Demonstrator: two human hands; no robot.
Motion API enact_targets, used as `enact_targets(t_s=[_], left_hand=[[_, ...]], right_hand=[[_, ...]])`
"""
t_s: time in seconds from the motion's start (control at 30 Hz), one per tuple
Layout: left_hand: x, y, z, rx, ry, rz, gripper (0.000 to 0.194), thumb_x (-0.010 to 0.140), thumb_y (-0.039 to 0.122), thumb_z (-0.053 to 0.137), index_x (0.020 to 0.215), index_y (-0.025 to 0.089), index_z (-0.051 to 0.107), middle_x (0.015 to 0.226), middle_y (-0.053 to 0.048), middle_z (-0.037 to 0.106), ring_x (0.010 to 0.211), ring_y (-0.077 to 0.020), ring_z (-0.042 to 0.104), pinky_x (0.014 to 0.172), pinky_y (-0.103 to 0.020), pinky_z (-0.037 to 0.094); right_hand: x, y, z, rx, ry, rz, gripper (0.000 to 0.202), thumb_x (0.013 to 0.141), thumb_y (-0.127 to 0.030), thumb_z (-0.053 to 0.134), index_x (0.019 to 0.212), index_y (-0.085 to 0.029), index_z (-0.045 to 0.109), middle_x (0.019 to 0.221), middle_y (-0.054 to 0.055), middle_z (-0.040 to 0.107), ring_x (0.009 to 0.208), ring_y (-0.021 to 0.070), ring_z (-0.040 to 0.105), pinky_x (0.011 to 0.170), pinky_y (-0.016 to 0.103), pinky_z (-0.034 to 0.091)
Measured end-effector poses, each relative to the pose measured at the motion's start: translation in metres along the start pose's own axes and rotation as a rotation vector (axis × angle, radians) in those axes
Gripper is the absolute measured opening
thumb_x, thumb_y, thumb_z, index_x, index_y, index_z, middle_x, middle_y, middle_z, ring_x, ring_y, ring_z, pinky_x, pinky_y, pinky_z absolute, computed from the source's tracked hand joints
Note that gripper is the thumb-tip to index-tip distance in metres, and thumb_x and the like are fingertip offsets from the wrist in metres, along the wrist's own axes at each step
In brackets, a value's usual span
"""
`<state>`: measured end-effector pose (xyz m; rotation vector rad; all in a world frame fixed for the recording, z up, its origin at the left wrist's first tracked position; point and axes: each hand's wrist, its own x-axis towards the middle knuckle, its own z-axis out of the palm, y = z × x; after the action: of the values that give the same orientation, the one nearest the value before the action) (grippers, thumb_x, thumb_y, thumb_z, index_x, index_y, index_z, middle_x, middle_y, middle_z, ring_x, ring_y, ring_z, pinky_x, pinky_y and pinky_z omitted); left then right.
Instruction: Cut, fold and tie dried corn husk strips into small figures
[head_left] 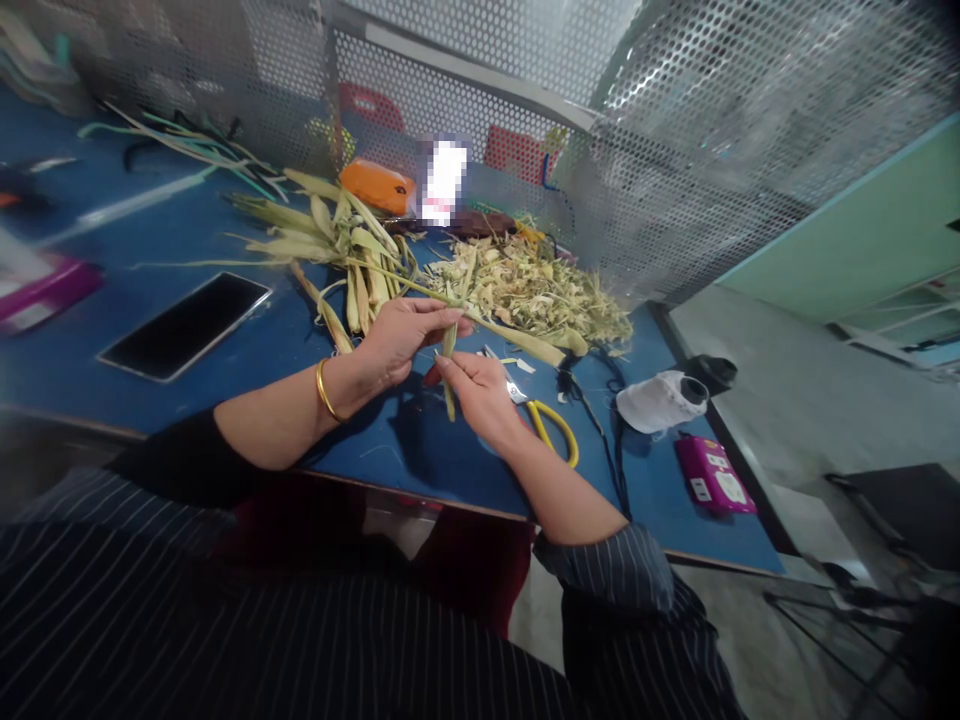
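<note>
Yellow-green husk (449, 342) sits pinched in left hand (403, 335) above, right hand (484, 395) below.

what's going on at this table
A person is handling pale, husk-like strips with both hands above a blue table. The left hand pinches them near where they cross, and the right hand grips the strip that hangs down. Beyond the hands lie a bunch of longer husks and a heap of loose scraps. Yellow-handled scissors rest beside the right wrist.
</note>
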<state>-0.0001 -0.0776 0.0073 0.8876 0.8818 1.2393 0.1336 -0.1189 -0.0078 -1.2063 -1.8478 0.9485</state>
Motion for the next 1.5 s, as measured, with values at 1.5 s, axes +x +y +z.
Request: enact_targets(t_s=[1.5], left_hand=[[0.015, 0.016, -0.017, 0.156, -0.179, -0.192, 0.015, 0.067, 0.020, 0.079, 0.069, 0.009, 0.070, 0.059, -0.001, 0.058, 0.037, 0.0010, 0.030, 0.034, -0.016, 0.012]], right_hand=[[-0.001, -0.007, -0.038, -0.684, 0.225, -0.245, 0.032, 0.093, -0.031, 0.045, 0.064, -0.020, 0.051, 0.059, 0.000, 0.052, 0.057, 0.0123, 0.044, 0.057, 0.027, 0.027]])
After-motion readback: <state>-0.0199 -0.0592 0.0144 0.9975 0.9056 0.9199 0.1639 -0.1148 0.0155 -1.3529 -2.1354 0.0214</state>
